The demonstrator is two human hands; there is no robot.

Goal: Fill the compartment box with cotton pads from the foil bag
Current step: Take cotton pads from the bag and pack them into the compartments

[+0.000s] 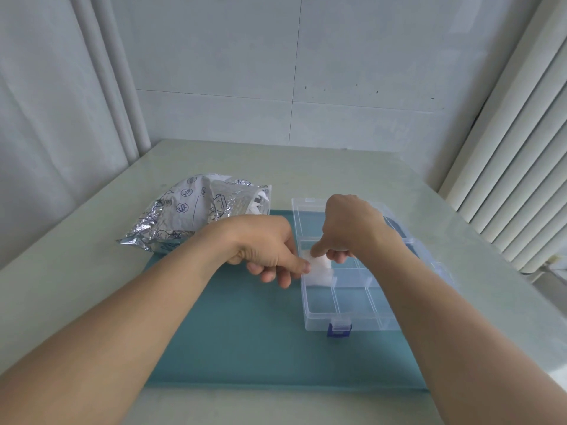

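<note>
Both forearms are bare to the frame's edge, with the left hand (264, 246) and right hand (352, 228) ungloved and ringless.

Both hands (267, 251) (352, 228) press cotton pads (319, 271) into the compartment box (349, 305)

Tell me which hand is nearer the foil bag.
Left. The left hand is just in front of the foil bag, beside the box's left edge. The right hand is over the compartment box, farther to the bag's right.
</note>
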